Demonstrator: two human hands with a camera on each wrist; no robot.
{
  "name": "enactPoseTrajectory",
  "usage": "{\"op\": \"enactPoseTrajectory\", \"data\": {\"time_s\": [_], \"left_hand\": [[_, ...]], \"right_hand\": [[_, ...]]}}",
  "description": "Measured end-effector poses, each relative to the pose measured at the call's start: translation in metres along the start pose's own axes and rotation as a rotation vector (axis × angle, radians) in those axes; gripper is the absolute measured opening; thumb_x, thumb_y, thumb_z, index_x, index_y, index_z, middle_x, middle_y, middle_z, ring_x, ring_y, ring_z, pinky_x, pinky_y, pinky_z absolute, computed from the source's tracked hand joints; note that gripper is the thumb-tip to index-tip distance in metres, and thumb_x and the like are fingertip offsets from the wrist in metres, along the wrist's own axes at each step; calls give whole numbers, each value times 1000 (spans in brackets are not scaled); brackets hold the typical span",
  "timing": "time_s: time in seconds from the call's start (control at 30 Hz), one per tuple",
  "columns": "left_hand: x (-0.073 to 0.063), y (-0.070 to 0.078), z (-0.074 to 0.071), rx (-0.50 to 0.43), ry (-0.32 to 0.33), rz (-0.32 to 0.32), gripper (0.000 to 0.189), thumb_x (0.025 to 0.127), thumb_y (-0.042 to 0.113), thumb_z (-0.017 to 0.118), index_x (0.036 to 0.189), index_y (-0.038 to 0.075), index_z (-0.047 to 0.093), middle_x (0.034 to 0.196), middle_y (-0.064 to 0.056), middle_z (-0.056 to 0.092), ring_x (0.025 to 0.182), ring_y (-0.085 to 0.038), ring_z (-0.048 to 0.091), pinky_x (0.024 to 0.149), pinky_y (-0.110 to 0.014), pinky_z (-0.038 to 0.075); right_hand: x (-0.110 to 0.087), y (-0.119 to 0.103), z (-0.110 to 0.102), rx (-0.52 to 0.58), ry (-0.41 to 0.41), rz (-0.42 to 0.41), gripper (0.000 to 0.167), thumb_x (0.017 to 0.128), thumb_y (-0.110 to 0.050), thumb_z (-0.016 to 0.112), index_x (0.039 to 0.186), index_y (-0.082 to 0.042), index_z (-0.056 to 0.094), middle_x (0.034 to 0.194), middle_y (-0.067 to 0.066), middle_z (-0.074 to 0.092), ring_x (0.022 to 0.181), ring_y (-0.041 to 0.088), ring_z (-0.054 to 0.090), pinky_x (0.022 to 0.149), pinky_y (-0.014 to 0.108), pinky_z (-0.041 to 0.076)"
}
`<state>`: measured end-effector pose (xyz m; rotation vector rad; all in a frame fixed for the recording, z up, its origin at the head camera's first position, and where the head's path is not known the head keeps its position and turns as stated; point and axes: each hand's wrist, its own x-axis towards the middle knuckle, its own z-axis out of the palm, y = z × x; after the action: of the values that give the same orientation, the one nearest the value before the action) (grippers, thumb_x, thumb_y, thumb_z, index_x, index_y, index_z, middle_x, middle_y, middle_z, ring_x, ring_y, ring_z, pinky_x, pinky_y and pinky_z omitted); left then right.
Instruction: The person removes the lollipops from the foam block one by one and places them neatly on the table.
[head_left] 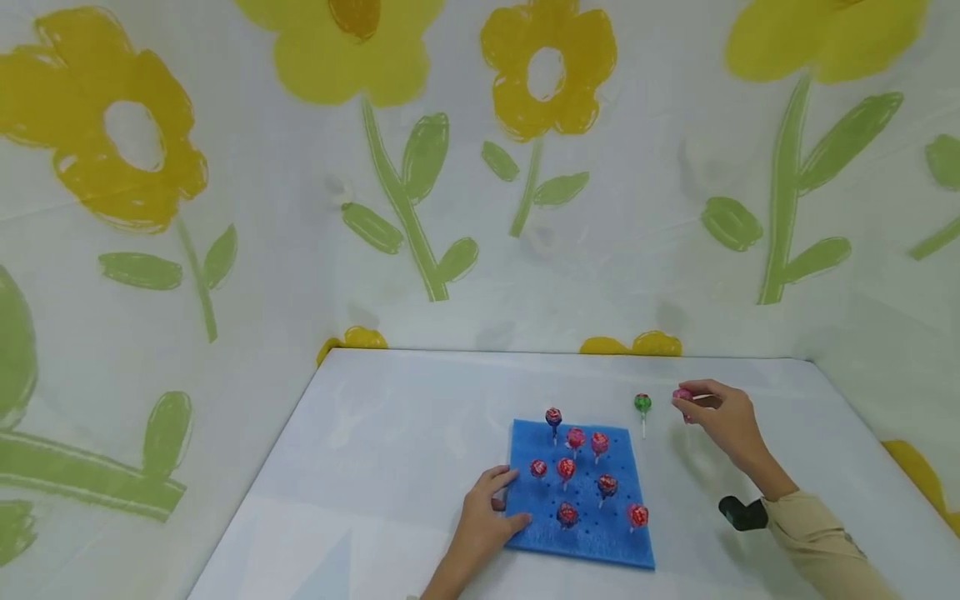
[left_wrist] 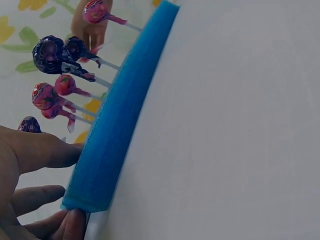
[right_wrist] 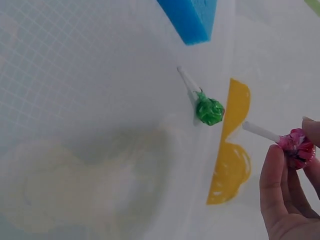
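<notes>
A blue foam block [head_left: 600,546] lies on the table with several wrapped lollipops [head_left: 566,469] standing in it on their sticks. My left hand [head_left: 482,517] holds the block by its left edge, thumb and fingers at the edge in the left wrist view. To the block's right, my right hand [head_left: 723,417] pinches a pink-wrapped lollipop [right_wrist: 299,148] by its head, raised above the table. The white stick points away from the fingers. A green-wrapped lollipop [head_left: 642,402] lies on the table between the block and my right hand.
The white table [head_left: 390,450] has a straight back edge. Pale cloth with yellow flowers [head_left: 547,75] and green leaves hangs behind and at both sides. A small black device [head_left: 742,512] sits at my right wrist. Small holes dot the foam's top.
</notes>
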<state>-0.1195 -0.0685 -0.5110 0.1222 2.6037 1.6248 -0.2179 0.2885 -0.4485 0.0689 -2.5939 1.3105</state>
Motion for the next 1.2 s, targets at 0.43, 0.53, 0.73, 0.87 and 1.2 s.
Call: {"op": "enactPoseTrajectory", "data": {"time_s": [0.43,0.53,0.73,0.87,1.2], "left_hand": [[1,-1,-1,-14,-6,14,58,73,12,81,126,4,59,134,-15,49,91,-20,56,74,-30,53],[0,-1,-2,-10,-4,17,58,73,13,81,126,4,59,134,-14,49,91,-19,56,75,-30,53],[0,-1,-2,-5,-5,11,57,74,14,81,126,5,59,134,-13,49,91,-18,55,74,-28,52],[0,1,-2,4,-11,9,57,74,15,81,126,5,60,134,-13,50,90,-17,54,73,-28,52],[1,1,-3,13,-24,0,55,75,16,81,125,5,60,134,-13,50,93,-19,57,76,-31,54]], "right_hand": [[50,88,27,-87,-62,80,58,85,-49,65,118,-3,59,104,16,61,81,23,63,58,19,52],[44,60,24,-72,-93,112,55,86,-42,67,118,3,58,104,20,60,81,25,62,56,21,52],[37,18,20,-97,-151,170,42,89,-22,66,116,10,57,101,24,60,79,25,60,61,26,55],[42,20,22,-128,-177,201,40,89,-17,65,115,12,56,102,26,59,82,27,59,64,26,55],[53,34,32,-242,-227,233,39,86,-13,68,113,13,56,99,27,57,85,33,53,64,29,52]]}}
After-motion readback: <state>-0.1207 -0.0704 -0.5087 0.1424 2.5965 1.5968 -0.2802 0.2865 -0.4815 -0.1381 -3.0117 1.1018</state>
